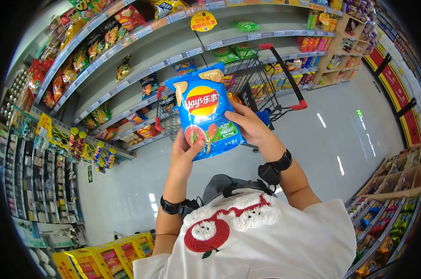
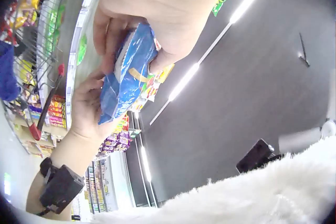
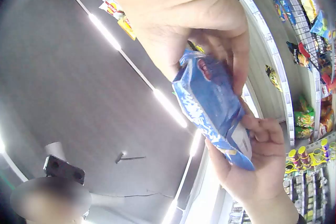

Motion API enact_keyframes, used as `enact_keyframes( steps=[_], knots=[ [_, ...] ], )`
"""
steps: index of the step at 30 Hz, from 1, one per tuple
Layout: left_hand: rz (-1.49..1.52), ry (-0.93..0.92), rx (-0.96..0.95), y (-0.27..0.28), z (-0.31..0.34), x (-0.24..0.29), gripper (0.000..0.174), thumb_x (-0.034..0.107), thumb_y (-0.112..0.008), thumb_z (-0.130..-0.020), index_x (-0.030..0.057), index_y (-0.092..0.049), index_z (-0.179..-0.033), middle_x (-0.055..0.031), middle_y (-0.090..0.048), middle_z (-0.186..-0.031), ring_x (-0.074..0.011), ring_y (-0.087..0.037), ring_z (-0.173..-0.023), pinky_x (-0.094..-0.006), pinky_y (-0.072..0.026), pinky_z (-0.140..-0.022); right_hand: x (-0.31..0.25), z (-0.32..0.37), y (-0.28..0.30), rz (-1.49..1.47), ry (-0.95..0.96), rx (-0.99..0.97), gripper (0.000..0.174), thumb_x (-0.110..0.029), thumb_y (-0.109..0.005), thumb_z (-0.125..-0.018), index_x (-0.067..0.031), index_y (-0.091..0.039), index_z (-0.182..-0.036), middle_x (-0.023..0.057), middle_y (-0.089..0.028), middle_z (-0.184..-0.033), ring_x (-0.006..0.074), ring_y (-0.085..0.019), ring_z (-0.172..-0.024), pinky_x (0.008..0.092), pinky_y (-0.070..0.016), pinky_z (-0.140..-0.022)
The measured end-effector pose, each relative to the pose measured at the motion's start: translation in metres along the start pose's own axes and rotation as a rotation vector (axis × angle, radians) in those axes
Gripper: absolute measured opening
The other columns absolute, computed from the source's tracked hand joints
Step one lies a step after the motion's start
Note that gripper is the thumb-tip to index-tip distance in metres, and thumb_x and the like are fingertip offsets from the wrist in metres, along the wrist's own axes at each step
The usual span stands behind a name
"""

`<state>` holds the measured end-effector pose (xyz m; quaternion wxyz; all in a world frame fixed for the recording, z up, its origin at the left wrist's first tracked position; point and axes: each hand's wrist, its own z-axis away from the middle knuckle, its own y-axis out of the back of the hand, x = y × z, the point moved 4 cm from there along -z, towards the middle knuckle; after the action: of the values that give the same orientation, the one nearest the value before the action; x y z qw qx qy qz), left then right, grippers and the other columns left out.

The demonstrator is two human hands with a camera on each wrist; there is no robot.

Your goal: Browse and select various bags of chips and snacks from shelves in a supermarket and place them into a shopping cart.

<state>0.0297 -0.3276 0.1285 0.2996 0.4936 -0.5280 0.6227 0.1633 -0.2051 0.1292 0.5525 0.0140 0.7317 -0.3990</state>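
A blue Lay's chip bag (image 1: 204, 100) is held upright, front showing, before the chest in the head view. The left hand (image 1: 185, 151) grips its lower left corner, thumb across the front; the right hand (image 1: 250, 123) grips the right edge, thumb on the front. In the left wrist view the bag (image 2: 128, 77) is seen edge-on between the left hand (image 2: 152, 14) and the right hand (image 2: 86, 106). In the right wrist view the bag (image 3: 210, 103) lies between the right hand (image 3: 184, 19) and the left hand (image 3: 257, 166). Fingers behind the bag are partly hidden.
Beyond the bag stands a shopping cart (image 1: 289, 79) with red corner pieces, against snack shelves (image 1: 173, 58) holding scattered bags. Yellow display boxes (image 1: 103, 260) stand at lower left. More snack racks (image 1: 382, 223) are at lower right, with grey floor (image 1: 331, 135) between.
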Motion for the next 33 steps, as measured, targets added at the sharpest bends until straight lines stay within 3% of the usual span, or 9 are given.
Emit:
enact_keyframes(
  steps=[6, 9, 12, 15, 19, 22, 23, 28, 33],
  knots=[
    [0.67, 0.207, -0.296, -0.008, 0.001, -0.023, 0.05, 0.019, -0.06, -0.081, 0.0043, -0.042, -0.126, -0.0147, -0.053, -0.117, -0.0256, -0.056, -0.1, -0.0418, -0.0436, -0.087, 0.027, -0.016, 0.008, -0.279, -0.03, -0.222, 0.06, -0.052, -0.036, -0.091, -0.008, -0.033, -0.132, 0.0071, -0.049, -0.126, 0.0195, -0.05, -0.113, 0.0375, -0.0433, -0.091],
    [1.08, 0.397, -0.805, -0.023, -0.001, -0.048, 0.051, 0.04, -0.048, -0.085, 0.0042, -0.047, -0.121, -0.0178, -0.056, -0.101, -0.0253, -0.057, -0.077, -0.0416, -0.0427, -0.078, 0.056, -0.023, -0.007, -0.459, -0.154, -0.258, 0.062, -0.049, -0.045, -0.089, -0.0072, -0.034, -0.133, 0.011, -0.044, -0.131, 0.025, -0.045, -0.119, 0.0426, -0.0378, -0.098],
    [1.282, 0.542, -0.782, -0.04, 0.006, -0.06, 0.048, 0.039, -0.046, -0.087, 0.0042, -0.048, -0.12, -0.0152, -0.055, -0.093, -0.0215, -0.054, -0.067, -0.0372, -0.0404, -0.074, 0.064, -0.027, -0.009, -0.587, -0.171, -0.313, 0.066, -0.05, -0.05, -0.085, -0.0065, -0.034, -0.133, 0.0128, -0.044, -0.132, 0.0282, -0.044, -0.12, 0.0442, -0.0366, -0.1],
    [1.138, 0.497, -0.746, -0.043, 0.007, -0.056, 0.041, 0.029, -0.04, -0.092, 0.0063, -0.042, -0.125, -0.0085, -0.057, -0.087, -0.0132, -0.055, -0.059, -0.0333, -0.0422, -0.073, 0.047, -0.021, -0.009, -0.536, -0.083, -0.351, 0.07, -0.051, -0.052, -0.083, -0.0062, -0.033, -0.134, 0.0129, -0.042, -0.133, 0.0299, -0.043, -0.121, 0.0463, -0.0353, -0.1],
    [1.195, 0.453, -0.745, -0.04, -0.004, -0.053, 0.042, 0.03, -0.04, -0.093, 0.0061, -0.04, -0.127, -0.0094, -0.058, -0.096, -0.0149, -0.057, -0.065, -0.0342, -0.042, -0.074, 0.018, -0.015, -0.013, -0.412, -0.008, -0.253, 0.068, -0.05, -0.049, -0.086, -0.0068, -0.031, -0.135, 0.0125, -0.04, -0.135, 0.029, -0.042, -0.121, 0.0469, -0.034, -0.101],
    [0.824, 0.369, -0.321, -0.037, -0.016, -0.033, 0.043, 0.03, -0.041, -0.092, 0.0057, -0.04, -0.128, -0.011, -0.057, -0.108, -0.0179, -0.06, -0.082, -0.0385, -0.0433, -0.08, 0.003, -0.013, -0.005, -0.471, 0.113, -0.186, 0.059, -0.047, -0.04, -0.092, -0.0083, -0.032, -0.135, 0.0097, -0.044, -0.132, 0.0235, -0.046, -0.118, 0.0405, -0.0395, -0.096],
    [0.702, 0.322, -0.12, -0.046, -0.022, -0.013, 0.041, 0.022, -0.046, -0.092, 0.0046, -0.04, -0.129, -0.0112, -0.053, -0.118, -0.0203, -0.056, -0.102, -0.0392, -0.0433, -0.089, -0.004, -0.009, -0.002, -0.497, 0.127, -0.145, 0.06, -0.048, -0.04, -0.091, -0.0087, -0.031, -0.135, 0.0101, -0.044, -0.132, 0.0235, -0.045, -0.118, 0.0403, -0.0394, -0.096],
    [0.073, -0.133, 0.007, -0.04, -0.035, 0.029, 0.039, 0.008, -0.055, -0.087, 0.0019, -0.041, -0.123, -0.0075, -0.053, -0.116, -0.0144, -0.051, -0.107, -0.0298, -0.0402, -0.092, -0.034, 0.0, 0.006, -0.386, 0.233, -0.142, 0.063, -0.048, -0.042, -0.09, -0.0082, -0.029, -0.137, 0.0112, -0.044, -0.13, 0.0243, -0.045, -0.119, 0.0406, -0.0388, -0.097],
    [-0.063, -0.21, -0.018, -0.042, -0.035, 0.033, 0.042, 0.005, -0.057, -0.085, -0.0002, -0.04, -0.124, -0.0082, -0.053, -0.115, -0.0137, -0.052, -0.104, -0.0284, -0.0416, -0.09, -0.04, 0.008, -0.005, -0.058, 0.198, 0.02, 0.068, -0.01, -0.065, -0.08, -0.0012, -0.027, -0.135, 0.0104, -0.046, -0.126, 0.0172, -0.044, -0.116, 0.0308, -0.0378, -0.096]
  ],
)
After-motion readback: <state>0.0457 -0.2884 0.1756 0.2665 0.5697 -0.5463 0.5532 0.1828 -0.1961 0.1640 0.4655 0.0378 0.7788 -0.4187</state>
